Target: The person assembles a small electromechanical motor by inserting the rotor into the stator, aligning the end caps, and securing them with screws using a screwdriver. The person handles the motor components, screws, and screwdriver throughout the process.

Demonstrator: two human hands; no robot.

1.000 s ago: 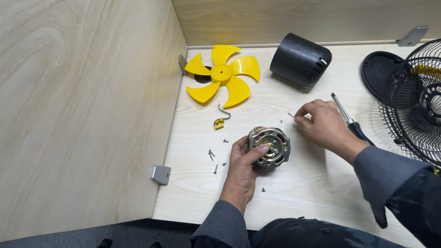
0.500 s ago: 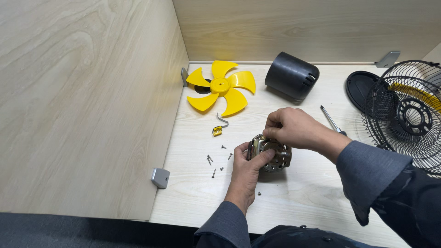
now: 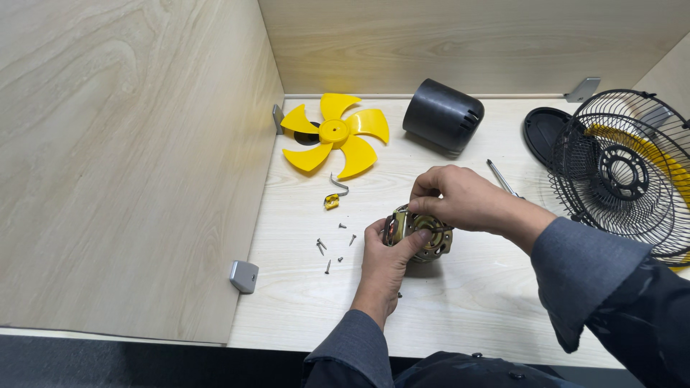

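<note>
Head view: your left hand (image 3: 386, 260) cups the fan motor (image 3: 419, 234), fingers closed round its side, thumb across the top. Your right hand (image 3: 460, 197) sits over the motor, fingers pinched at its top edge; what they pinch is hidden. Motor rests on the tabletop (image 3: 489, 287), just right of the loose screws (image 3: 332, 246). Keep the motor braced flat and pinch straight down, I'd say, so small parts don't roll. Motor: round, brassy metal, ribbed. Yellow fan blade (image 3: 336, 142) beyond the motor, glossy plastic. Black cylinder housing (image 3: 441, 115) beyond it too, matte. Wire grille (image 3: 624, 172) to the motor's right.
</note>
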